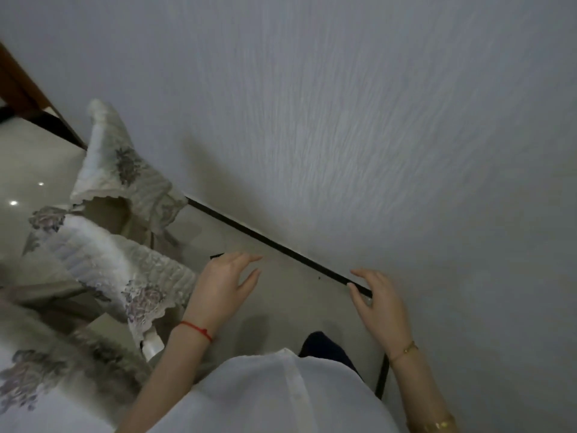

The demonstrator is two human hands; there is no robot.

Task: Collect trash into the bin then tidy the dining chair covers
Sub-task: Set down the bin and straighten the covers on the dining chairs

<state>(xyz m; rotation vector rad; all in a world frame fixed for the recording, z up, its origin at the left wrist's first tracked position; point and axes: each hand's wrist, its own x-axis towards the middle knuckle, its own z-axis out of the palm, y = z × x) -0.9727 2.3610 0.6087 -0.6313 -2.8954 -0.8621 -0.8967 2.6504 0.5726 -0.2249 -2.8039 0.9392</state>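
While both our hands hang free at lower centre, we list: left hand (pixel 223 284), fingers spread and holding nothing; right hand (pixel 376 303), likewise loose and empty. Chair covers (pixel 125 182), quilted with floral print, sit at centre left on two chairs (a third blurs at lower left). No bin or trash in view. Risk, we judge: a hasty tug could drag a cover askew or tip a chair.
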